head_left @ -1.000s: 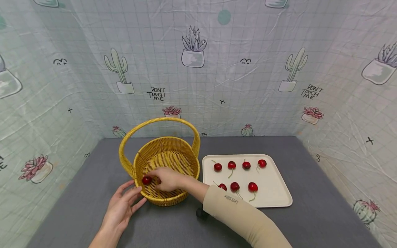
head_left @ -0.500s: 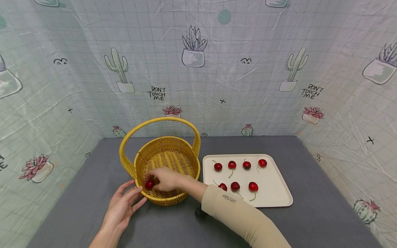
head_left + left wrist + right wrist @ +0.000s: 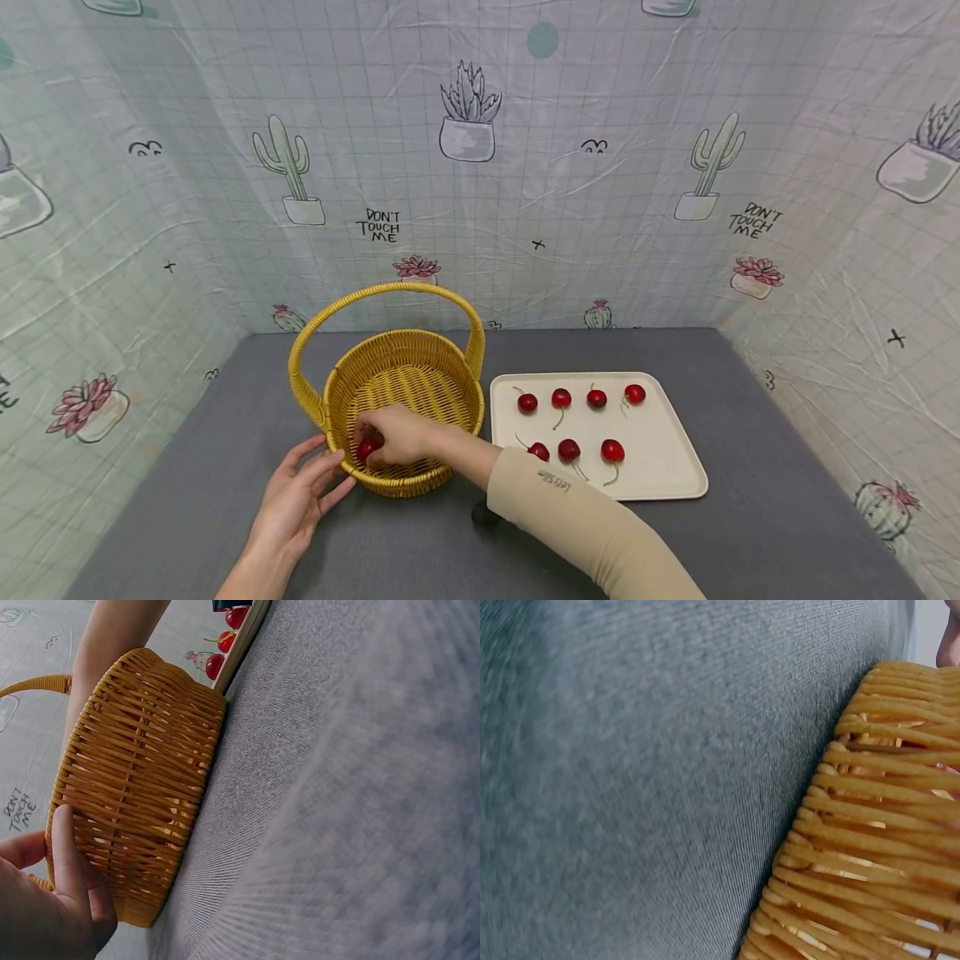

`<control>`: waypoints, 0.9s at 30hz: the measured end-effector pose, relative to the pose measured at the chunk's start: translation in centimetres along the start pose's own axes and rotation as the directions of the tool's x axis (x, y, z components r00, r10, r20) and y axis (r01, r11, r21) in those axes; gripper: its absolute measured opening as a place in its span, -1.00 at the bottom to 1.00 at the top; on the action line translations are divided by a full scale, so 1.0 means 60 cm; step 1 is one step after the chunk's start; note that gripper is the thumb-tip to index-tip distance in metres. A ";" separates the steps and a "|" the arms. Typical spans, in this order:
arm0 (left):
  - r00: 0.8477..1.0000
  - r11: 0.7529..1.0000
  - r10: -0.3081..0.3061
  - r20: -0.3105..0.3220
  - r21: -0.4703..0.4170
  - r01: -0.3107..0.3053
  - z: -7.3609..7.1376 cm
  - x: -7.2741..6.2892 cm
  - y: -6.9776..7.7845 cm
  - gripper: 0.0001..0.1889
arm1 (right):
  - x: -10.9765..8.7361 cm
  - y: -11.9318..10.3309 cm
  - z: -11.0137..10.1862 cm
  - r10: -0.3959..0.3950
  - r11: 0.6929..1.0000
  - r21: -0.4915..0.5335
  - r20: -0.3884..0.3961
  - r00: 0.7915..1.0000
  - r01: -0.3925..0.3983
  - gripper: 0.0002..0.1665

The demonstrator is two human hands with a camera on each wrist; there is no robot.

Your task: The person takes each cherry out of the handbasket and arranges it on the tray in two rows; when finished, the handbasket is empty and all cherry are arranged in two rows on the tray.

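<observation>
A yellow woven basket (image 3: 408, 343) with a tall arched handle stands on the grey table. My right hand (image 3: 405, 435) reaches down inside it, thumb and fingers curled around a red cherry (image 3: 367, 450) near the left wall. The cherry is partly hidden by the fingers. At the basket's left front, my left hand (image 3: 288, 504) touches the outer wall and rim with fingers fairly straight; the left wrist view shows a finger lying along the weave. The right wrist view shows mostly the basket's outer side (image 3: 885, 847), with the right hand out of sight.
Right of the basket lies a cream tray (image 3: 660, 467) bearing several stemmed cherries (image 3: 569, 452) in two rows. My right forearm, in a beige sleeve (image 3: 570, 508), crosses the tray's near left corner. A small black object (image 3: 486, 515) shows beside the sleeve. Printed cloth (image 3: 525, 200) encloses the table.
Inside the basket, the cherry has shifted slightly right and nearer, and my right fingers have closed in around it. The left hand and basket stay in place.
</observation>
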State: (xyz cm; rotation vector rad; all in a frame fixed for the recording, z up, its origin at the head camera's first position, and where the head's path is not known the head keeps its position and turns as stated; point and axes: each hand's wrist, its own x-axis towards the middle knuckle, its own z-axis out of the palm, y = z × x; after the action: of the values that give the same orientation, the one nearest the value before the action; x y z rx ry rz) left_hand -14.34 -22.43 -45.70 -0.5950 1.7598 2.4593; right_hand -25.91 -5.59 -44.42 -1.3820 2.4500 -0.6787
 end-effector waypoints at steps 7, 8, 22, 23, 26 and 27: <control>1.000 1.000 0.001 -0.006 -0.001 -0.001 0.001 0.000 0.000 -0.41 | -0.010 0.006 -0.010 -0.074 0.997 -0.024 -0.025 0.997 0.074 -0.62; 1.000 1.000 0.001 -0.007 -0.001 -0.001 0.001 0.000 0.000 -0.41 | -0.011 0.007 -0.011 -0.086 0.996 -0.031 -0.031 0.996 0.085 -0.63; 1.000 1.000 0.000 -0.019 0.006 0.000 0.003 0.001 0.001 -0.39 | -0.045 0.028 -0.037 -0.018 0.997 0.072 -0.091 0.996 0.024 -0.60; 1.000 1.000 -0.001 -0.020 0.006 0.001 0.003 0.001 0.001 -0.40 | -0.048 0.030 -0.039 -0.013 0.997 0.078 -0.096 0.995 0.020 -0.59; 1.000 1.000 -0.004 -0.020 0.006 0.005 0.003 0.001 0.001 -0.41 | -0.056 0.035 -0.046 0.008 0.994 0.111 -0.119 0.993 0.005 -0.62; 1.000 1.000 -0.005 -0.020 0.007 0.005 0.003 0.001 0.001 -0.41 | -0.058 0.036 -0.049 0.015 0.992 0.130 -0.127 0.992 0.002 -0.63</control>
State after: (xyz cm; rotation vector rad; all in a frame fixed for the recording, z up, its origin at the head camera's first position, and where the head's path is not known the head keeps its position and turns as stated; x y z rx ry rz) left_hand -14.48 -22.27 -45.64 -0.6253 1.7707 2.4516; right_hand -26.96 -0.84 -43.07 -1.3185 2.4552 -0.9344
